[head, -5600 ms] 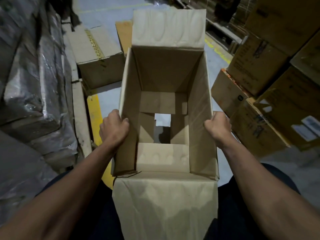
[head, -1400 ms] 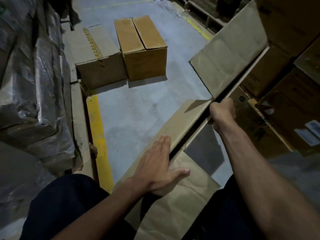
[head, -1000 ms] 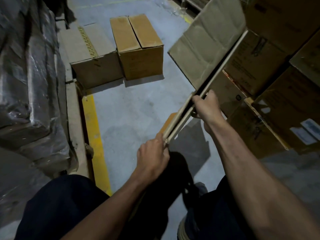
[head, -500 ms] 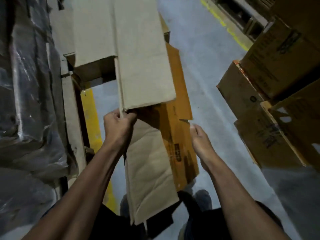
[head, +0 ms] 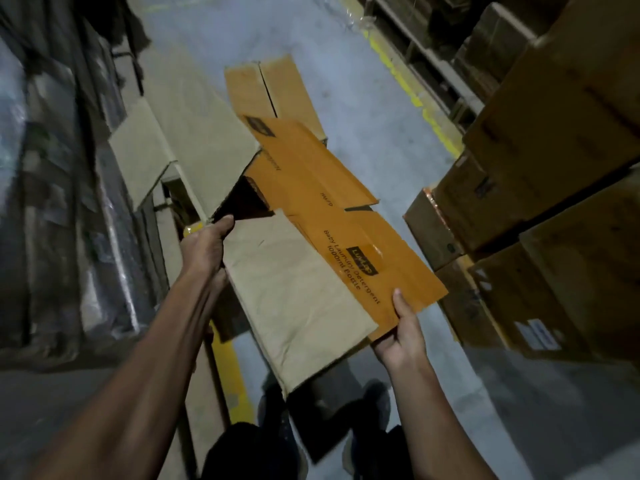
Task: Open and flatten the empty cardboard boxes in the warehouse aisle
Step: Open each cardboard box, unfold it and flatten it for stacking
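Note:
A flattened cardboard box [head: 294, 282] hangs in the air in front of me, tilted, its pale inner face and its orange printed face both showing. My left hand [head: 204, 249] grips its left edge near the fold where the flaps meet. My right hand [head: 403, 327] holds the lower right corner of the orange panel, thumb on top. The flaps at the far end spread out loose. A closed orange box [head: 273, 91] stands on the floor beyond, partly hidden behind the held cardboard.
Stacked brown cartons [head: 540, 209] line the right side of the aisle. Plastic-wrapped pallet goods [head: 69, 202] fill the left. A yellow floor line [head: 228, 372] runs along the left, another [head: 412, 91] at the far right. My shoes [head: 367, 414] show below.
The open box was collapsed flat, then swung round from the right to in front of me. My right hand has taken the orange panel's corner; the camera has tilted.

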Demonstrator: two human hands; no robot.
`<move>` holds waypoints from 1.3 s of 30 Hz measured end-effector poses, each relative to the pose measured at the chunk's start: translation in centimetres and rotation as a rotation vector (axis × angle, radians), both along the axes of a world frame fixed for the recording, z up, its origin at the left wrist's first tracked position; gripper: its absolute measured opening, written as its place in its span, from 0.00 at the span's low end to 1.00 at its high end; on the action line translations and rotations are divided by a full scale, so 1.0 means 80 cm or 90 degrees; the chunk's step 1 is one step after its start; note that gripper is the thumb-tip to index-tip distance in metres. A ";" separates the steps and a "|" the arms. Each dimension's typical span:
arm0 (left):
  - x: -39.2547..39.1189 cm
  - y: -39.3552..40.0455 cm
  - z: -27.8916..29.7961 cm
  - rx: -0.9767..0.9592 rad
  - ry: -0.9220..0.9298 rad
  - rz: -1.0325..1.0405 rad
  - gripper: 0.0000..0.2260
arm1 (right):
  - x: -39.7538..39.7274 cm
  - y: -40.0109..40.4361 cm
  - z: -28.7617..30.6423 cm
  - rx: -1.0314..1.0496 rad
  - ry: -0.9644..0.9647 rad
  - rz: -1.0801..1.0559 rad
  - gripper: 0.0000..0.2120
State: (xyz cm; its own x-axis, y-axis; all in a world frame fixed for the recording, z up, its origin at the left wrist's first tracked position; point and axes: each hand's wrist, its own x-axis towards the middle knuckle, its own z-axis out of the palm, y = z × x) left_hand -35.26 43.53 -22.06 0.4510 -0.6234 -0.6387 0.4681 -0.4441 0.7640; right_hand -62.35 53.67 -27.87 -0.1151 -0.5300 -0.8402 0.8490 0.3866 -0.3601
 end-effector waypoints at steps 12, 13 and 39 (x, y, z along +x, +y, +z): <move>-0.014 -0.008 0.177 0.010 -0.030 -0.020 0.22 | -0.012 -0.040 0.210 0.023 -0.015 -0.062 0.17; -0.018 -0.004 0.182 0.018 -0.048 -0.028 0.24 | -0.015 -0.045 0.219 0.018 -0.013 -0.062 0.15; 0.009 0.157 0.155 0.120 0.232 0.252 0.24 | -0.047 -0.154 0.256 -0.066 0.108 0.184 0.14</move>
